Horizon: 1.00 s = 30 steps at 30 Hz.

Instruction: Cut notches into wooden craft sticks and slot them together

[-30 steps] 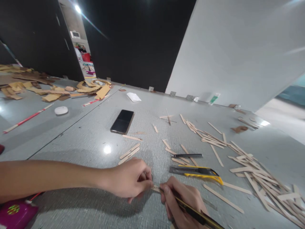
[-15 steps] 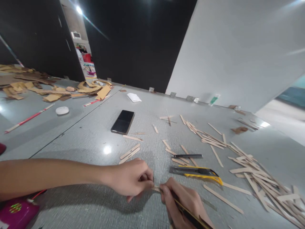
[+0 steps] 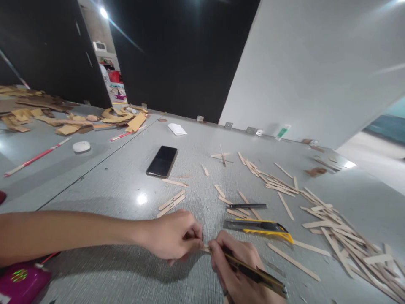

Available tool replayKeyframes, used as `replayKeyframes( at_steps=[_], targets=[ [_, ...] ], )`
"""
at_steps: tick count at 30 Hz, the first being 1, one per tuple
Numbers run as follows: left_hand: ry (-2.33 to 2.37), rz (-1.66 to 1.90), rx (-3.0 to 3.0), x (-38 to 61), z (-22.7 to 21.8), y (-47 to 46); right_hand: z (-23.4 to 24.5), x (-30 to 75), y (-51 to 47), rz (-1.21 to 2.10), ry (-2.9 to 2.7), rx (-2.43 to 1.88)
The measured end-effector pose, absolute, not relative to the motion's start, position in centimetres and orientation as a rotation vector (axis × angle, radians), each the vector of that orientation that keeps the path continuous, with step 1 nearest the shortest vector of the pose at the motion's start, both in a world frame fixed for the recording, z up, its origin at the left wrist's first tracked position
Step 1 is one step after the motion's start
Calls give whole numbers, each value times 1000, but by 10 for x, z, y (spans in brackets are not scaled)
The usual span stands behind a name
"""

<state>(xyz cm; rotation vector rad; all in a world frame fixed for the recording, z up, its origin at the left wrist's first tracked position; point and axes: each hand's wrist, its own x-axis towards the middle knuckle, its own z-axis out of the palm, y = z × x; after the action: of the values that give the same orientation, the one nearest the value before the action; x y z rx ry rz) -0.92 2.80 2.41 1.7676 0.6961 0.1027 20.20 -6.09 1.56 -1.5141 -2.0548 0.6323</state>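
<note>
My left hand (image 3: pixel 174 236) comes in from the left, closed in a pinch on one end of a wooden craft stick (image 3: pixel 206 248). My right hand (image 3: pixel 232 259) is wrapped around a dark, gold-edged utility knife (image 3: pixel 262 276), whose handle points to the lower right. Right fingertips meet the stick close to the left ones; they hide the blade. Just beyond the right hand lies a yellow and black utility knife (image 3: pixel 275 230). A black pen (image 3: pixel 248 206) rests across several craft sticks behind it.
Many loose craft sticks (image 3: pixel 344 236) are heaped at the right. A phone (image 3: pixel 162 161) lies mid-table, with a white earbud case (image 3: pixel 81 146) farther left. Cardboard scraps (image 3: pixel 72 124) pile up at the back left. A purple device (image 3: pixel 25 278) with a red wire sits by my left forearm.
My right hand has turned, and the knife in it lies flatter, with more of its handle showing. The left hand keeps its pinch on the craft stick.
</note>
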Motion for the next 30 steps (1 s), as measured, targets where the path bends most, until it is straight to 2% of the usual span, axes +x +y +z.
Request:
replayKeyframes(
  at_steps=[9,30],
  targets=[
    [710,86,1771,-9,21,28,7,202,-56,1148,-1726,-1592],
    [712,70,1652,-9,18,29,16,205,-50,1245,-1731,-1489]
  ],
)
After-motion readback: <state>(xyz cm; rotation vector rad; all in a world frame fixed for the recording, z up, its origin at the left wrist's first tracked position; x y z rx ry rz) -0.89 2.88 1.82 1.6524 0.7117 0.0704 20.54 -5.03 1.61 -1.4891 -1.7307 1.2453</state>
